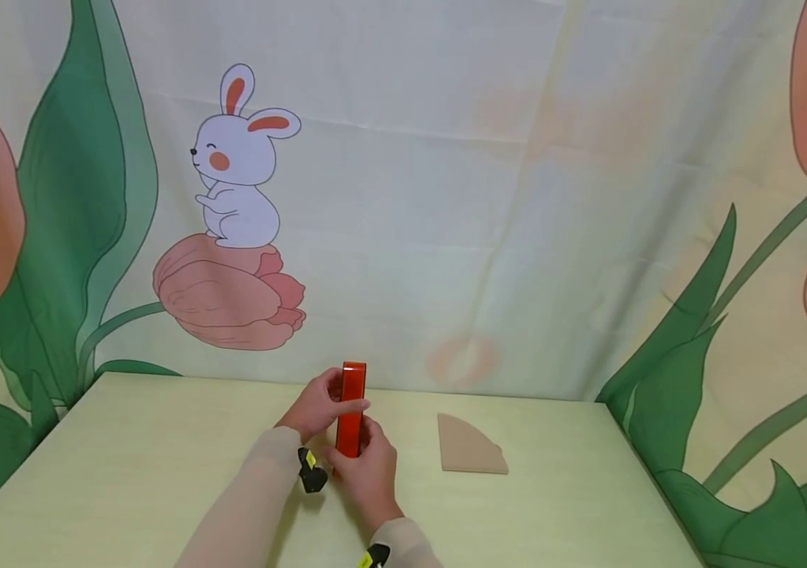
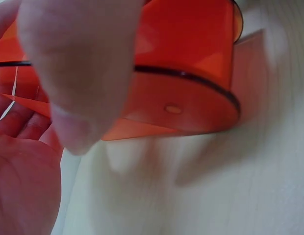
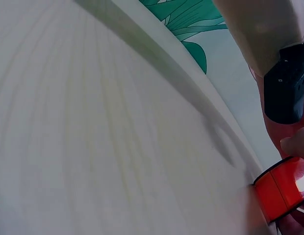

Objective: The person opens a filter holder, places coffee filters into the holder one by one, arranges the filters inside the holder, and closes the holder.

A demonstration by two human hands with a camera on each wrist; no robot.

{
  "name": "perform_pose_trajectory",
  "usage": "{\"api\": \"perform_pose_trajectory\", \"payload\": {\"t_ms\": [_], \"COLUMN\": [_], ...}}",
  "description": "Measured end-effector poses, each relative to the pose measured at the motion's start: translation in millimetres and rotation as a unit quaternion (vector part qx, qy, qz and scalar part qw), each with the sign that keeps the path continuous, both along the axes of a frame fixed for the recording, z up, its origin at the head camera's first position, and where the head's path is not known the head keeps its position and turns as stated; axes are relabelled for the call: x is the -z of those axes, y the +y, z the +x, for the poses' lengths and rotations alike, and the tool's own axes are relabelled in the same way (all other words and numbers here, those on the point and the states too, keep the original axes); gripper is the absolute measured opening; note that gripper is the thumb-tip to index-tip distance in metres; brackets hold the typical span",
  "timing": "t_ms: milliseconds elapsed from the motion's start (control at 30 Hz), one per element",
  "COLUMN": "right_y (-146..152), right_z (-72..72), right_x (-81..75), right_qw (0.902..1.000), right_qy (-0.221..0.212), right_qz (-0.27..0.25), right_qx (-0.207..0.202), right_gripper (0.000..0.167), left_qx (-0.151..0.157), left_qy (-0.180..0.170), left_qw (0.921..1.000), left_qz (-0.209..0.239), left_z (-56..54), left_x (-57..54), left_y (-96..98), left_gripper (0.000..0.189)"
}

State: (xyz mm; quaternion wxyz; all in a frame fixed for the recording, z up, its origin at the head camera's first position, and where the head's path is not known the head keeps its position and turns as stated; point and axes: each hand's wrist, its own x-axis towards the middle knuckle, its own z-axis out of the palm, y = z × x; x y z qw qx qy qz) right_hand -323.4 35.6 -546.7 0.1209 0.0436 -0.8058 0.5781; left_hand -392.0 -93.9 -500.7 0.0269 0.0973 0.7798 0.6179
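Both hands hold a red see-through plastic case (image 1: pixel 352 386) with dark edges, a narrow side turned toward the head camera. My left hand (image 1: pixel 314 409) grips it at its left, the thumb laid across the narrow side. Lower down, my right hand (image 1: pixel 375 469) grips the near end between thumb and fingers. In the left wrist view, the case (image 2: pixel 191 98) shows a rounded end with a small hole, and the left thumb (image 2: pixel 81 68) crosses it. The right wrist view catches only a curved end of the case (image 3: pixel 279 191) at its lower right corner.
A flat tan quarter-circle piece (image 1: pixel 470 447) lies on the pale wood-grain table (image 1: pixel 552 505), to the right of the hands. Behind the table hangs a cloth backdrop (image 1: pixel 403 237) printed with a rabbit and tulips. Both wrists wear small black devices (image 1: pixel 313 477).
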Motion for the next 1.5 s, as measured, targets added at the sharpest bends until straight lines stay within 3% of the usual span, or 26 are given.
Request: {"api": "perform_pose_trajectory", "payload": {"t_ms": [333, 533, 833, 1000, 1300, 1500], "right_y": [7.7, 15.0, 35.7, 49.1, 70.9, 83.3], "right_z": [5.8, 9.6, 15.3, 18.3, 20.8, 28.3], "right_x": [-8.7, -19.3, -35.0, -41.3, -44.0, -53.0], "right_qw": [0.9997, 0.9996, 0.9988, 0.9973, 0.9937, 0.9843], "right_qy": [0.003, -0.002, 0.000, -0.016, -0.043, -0.080], "right_qz": [0.023, 0.019, 0.040, 0.045, 0.021, -0.010], "right_qx": [-0.004, -0.021, -0.030, -0.056, -0.101, -0.157], "right_gripper": [0.054, 0.054, 0.046, 0.046, 0.043, 0.043], "left_qx": [-0.002, -0.003, -0.015, -0.006, 0.023, 0.047], "left_qy": [0.000, 0.003, -0.001, 0.013, 0.032, 0.036], "left_qw": [0.9999, 0.9998, 0.9985, 0.9978, 0.9974, 0.9965], "left_qz": [-0.016, -0.019, -0.052, -0.064, -0.060, -0.059], "left_z": [0.8, 7.3, 27.8, 45.8, 70.2, 81.6], "left_x": [0.2, -7.9, -20.8, -24.5, -23.3, -16.5], "left_y": [-2.0, -1.4, 0.1, -1.7, -4.0, -8.3], "left_gripper": [0.063, 0.067, 0.080, 0.079, 0.076, 0.073]}}
